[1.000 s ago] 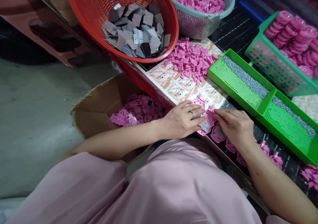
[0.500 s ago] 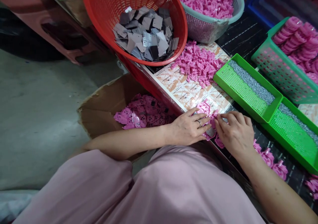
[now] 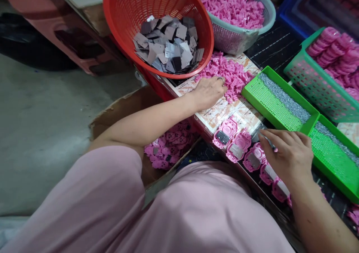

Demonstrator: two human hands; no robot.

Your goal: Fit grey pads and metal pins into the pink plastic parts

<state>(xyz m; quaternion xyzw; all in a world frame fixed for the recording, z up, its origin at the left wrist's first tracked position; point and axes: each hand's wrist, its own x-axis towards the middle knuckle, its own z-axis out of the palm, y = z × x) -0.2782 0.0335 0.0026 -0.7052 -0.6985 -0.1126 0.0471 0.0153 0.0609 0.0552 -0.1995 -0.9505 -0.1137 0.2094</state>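
Left hand (image 3: 209, 92) moved over to heap of loose pink plastic parts (image 3: 234, 75), fingers on it, grip unclear; right hand (image 3: 288, 156) curled above row of plated pink housings (image 3: 238, 145) along bench (image 3: 273, 45) near edge, loose parts remaining.

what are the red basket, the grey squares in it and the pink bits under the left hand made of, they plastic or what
The red basket looks like moulded plastic: slightly glossy, with an even punched mesh wall. The grey squares look like thin, matte sheet, perhaps card or plastic; the look can't settle which. The pink bits look like moulded plastic, with a smooth sheen and crisp, identical shapes.
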